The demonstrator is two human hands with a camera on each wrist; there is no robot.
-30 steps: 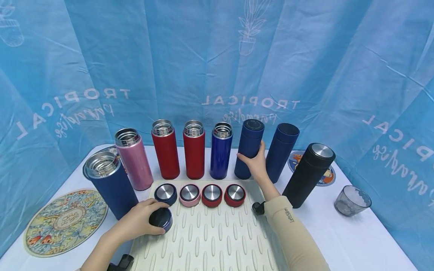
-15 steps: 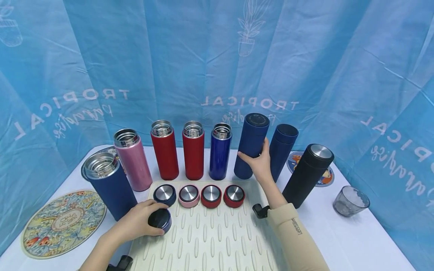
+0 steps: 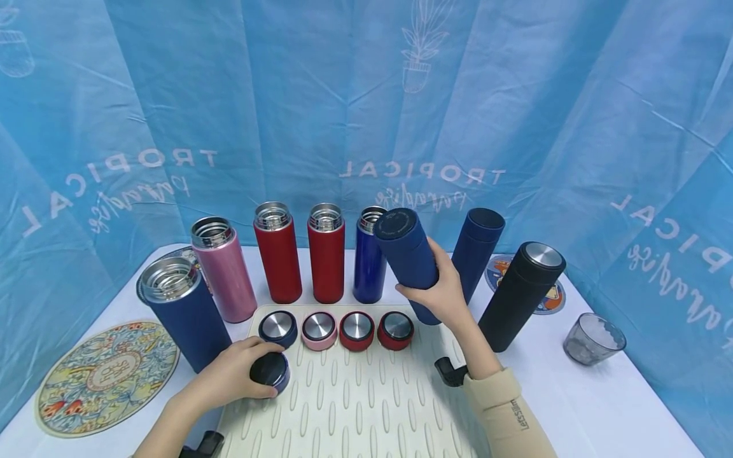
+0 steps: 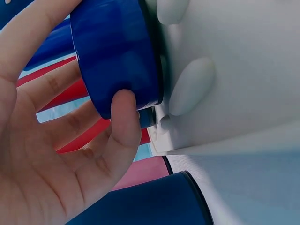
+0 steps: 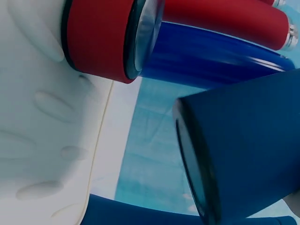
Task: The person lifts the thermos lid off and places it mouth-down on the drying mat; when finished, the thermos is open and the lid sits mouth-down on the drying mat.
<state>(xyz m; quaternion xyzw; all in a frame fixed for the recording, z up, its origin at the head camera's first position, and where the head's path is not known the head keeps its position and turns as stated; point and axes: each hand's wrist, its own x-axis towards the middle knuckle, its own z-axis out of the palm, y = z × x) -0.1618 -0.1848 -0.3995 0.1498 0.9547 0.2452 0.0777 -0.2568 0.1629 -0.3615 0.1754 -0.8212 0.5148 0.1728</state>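
Observation:
My left hand (image 3: 231,374) grips a glossy dark blue bottle lid (image 3: 272,370) by its sides at the left of a cream mat (image 3: 343,407). In the left wrist view the thumb presses the lid (image 4: 119,56), whose lower rim meets the mat. My right hand (image 3: 445,287) holds a capped navy thermos bottle (image 3: 408,254) round its body. The bottle is raised and leans left, over the mat's back right corner. Its base shows in the right wrist view, where the bottle (image 5: 248,145) hides most of the hand. A glossy blue bottle (image 3: 369,267) stands uncapped just left of it.
Lids in navy (image 3: 278,329), pink (image 3: 319,331) and red (image 3: 357,331) line the mat's back. Uncapped bottles, navy (image 3: 191,324), pink (image 3: 229,280) and red (image 3: 279,264), stand left. Capped navy (image 3: 478,254) and black (image 3: 518,299) bottles and a glass (image 3: 594,340) stand right.
My right hand has lifted the navy thermos bottle off the table, brought it nearer and tipped its top to the left. My left hand stays on the lid.

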